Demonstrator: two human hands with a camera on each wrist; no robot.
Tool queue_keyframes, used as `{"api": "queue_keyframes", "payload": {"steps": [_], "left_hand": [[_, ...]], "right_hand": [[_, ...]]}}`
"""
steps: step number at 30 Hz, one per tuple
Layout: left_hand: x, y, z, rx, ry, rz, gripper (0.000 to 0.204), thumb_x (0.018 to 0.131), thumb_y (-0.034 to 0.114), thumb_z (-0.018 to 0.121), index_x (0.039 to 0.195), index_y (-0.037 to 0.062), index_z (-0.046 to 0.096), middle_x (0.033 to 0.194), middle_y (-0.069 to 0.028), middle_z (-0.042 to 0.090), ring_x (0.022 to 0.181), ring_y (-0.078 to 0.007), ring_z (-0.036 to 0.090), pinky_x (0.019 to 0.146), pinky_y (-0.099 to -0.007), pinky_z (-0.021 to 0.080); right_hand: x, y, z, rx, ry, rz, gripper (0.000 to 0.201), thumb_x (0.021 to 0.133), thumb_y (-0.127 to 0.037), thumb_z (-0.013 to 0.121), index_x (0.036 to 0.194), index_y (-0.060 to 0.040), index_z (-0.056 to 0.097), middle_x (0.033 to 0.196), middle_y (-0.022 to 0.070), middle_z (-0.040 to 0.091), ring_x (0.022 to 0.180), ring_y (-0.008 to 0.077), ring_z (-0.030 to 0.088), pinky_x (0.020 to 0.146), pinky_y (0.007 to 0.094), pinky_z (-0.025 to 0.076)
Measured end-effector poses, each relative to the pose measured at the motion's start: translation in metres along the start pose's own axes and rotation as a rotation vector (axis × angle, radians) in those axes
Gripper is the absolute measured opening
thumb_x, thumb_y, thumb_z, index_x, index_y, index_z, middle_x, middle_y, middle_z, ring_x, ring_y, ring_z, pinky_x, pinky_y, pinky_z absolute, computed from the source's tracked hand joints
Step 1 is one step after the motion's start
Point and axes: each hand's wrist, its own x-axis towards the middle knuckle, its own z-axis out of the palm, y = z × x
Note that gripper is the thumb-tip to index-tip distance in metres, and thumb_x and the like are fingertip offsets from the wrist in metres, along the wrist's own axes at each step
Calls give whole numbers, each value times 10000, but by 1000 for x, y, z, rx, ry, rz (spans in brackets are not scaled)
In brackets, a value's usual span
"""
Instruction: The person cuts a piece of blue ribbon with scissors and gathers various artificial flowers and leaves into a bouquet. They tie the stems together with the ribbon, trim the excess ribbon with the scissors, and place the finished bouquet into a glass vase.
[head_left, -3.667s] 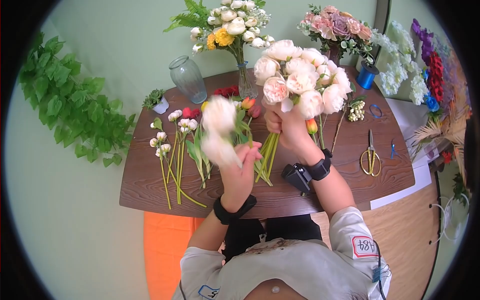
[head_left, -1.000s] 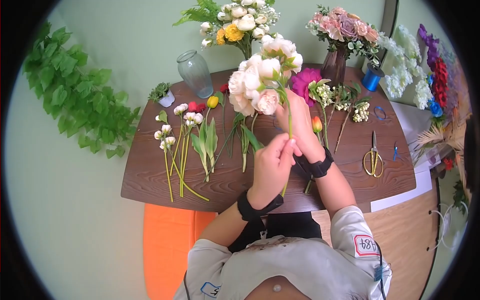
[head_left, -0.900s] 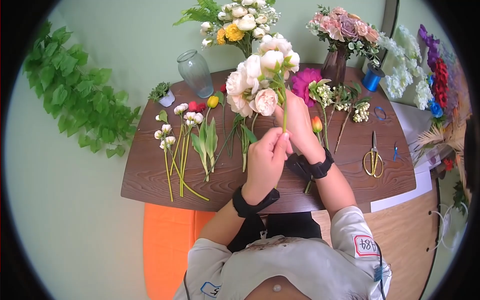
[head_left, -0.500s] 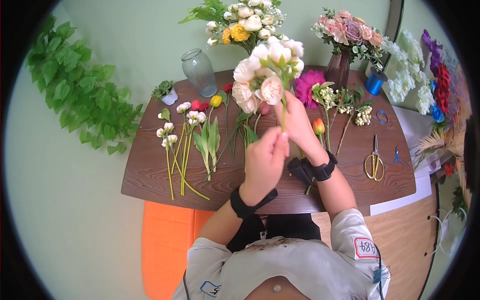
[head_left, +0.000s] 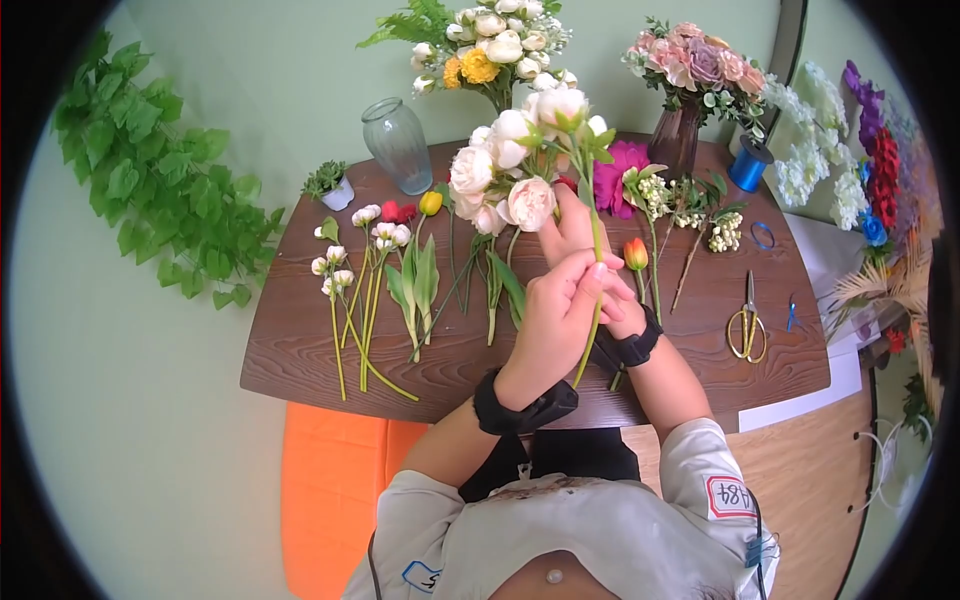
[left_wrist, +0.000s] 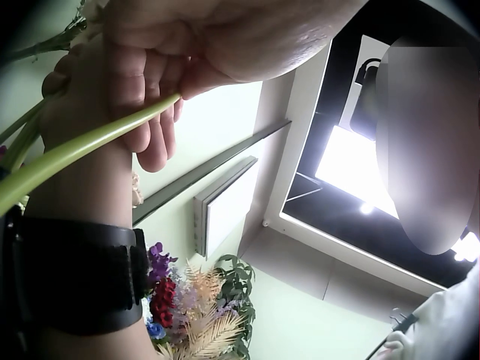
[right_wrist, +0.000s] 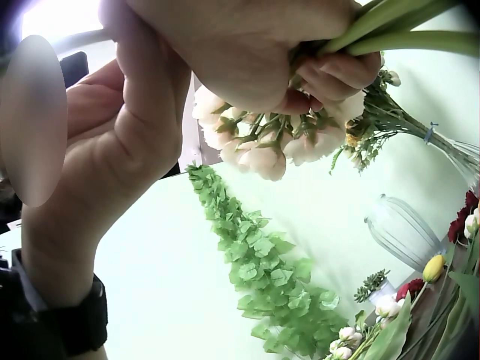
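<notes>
My right hand (head_left: 572, 228) grips a bunch of cream artificial peonies (head_left: 530, 203) by the stems, above the middle of the table. In the right wrist view its curled fingers (right_wrist: 337, 79) close round several green stems (right_wrist: 405, 34). My left hand (head_left: 560, 320) crosses in front, pinching one long green peony stem (head_left: 597, 240) between thumb and fingertips. That stem stands in front of the bunch, its bloom (head_left: 562, 108) at the bunch's upper right, its lower end sloping toward the table's front edge. The left wrist view shows the pinched stem (left_wrist: 90, 142) close up.
On the dark table (head_left: 300, 370) lie white buds (head_left: 340, 280), tulips (head_left: 430, 203), a magenta flower (head_left: 618, 180) and gold-handled scissors (head_left: 746, 330). Behind stand a glass vase (head_left: 398, 150), a small potted plant (head_left: 330, 185), a blue ribbon spool (head_left: 749, 165) and filled flower vases (head_left: 675, 140).
Earlier my left hand held blurred cream peonies apart, left of the bunch; now its stem is against the bunch. In the last half second that hand shifted right and the stem tilted.
</notes>
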Motion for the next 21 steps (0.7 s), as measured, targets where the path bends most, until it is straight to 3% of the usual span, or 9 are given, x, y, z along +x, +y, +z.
{"api": "queue_keyframes", "payload": {"steps": [1,5,8,10,14,16,18,20,21], "left_hand": [[0,1,-2,29,-10,-24,270,900,176,333,984,-41,471,782,-115,584,633,-112,550,565,-203,443],[0,3,-6,25,-4,-31,250,899,163,329,987,-29,462,787,-108,576,659,-113,552,592,-200,441],[-4,2,-1,39,-33,96,216,899,151,326,958,-11,455,728,-62,531,608,-79,494,561,-181,399],[-6,2,-1,20,-178,164,178,900,147,326,943,7,427,664,-13,440,544,-44,379,506,-160,319],[-9,9,3,-217,-178,84,140,896,138,337,943,23,401,641,12,368,522,-30,288,464,-160,249],[-7,7,4,-198,-7,149,131,891,140,363,968,36,379,646,11,369,528,-24,287,444,-159,235],[-4,3,0,-196,10,177,144,886,153,388,954,29,413,631,5,397,509,-24,320,425,-157,247],[-3,3,-3,-175,123,163,172,883,174,404,937,19,454,612,-9,438,482,-33,368,422,-154,287],[-2,5,-3,-200,176,137,188,881,164,406,924,-1,483,611,-34,485,466,-47,405,432,-157,327]], "right_hand": [[-3,-1,0,-17,126,-154,183,752,-154,464,816,7,406,658,220,504,612,415,482,523,452,380],[8,6,-2,-27,24,-60,172,752,-148,461,805,6,406,636,224,503,598,413,491,518,454,386],[10,15,2,89,1,23,161,753,-142,457,796,5,408,611,228,501,582,411,493,506,458,383],[11,19,3,61,6,-4,169,751,-148,459,797,6,410,604,231,503,579,408,498,506,456,385],[9,11,-3,-13,25,-6,194,750,-149,464,850,15,432,630,233,518,588,406,506,517,449,398],[12,24,2,48,1,7,205,754,-149,463,872,16,434,630,226,522,585,394,512,517,435,404],[13,28,1,110,-23,20,216,758,-150,463,894,17,437,629,218,526,582,382,518,517,422,410],[11,28,0,293,20,-324,227,768,-167,471,890,23,452,623,202,528,579,346,527,522,379,424],[10,21,-5,185,-118,44,220,842,-214,384,851,-24,496,688,56,537,596,152,510,528,264,409]]}}
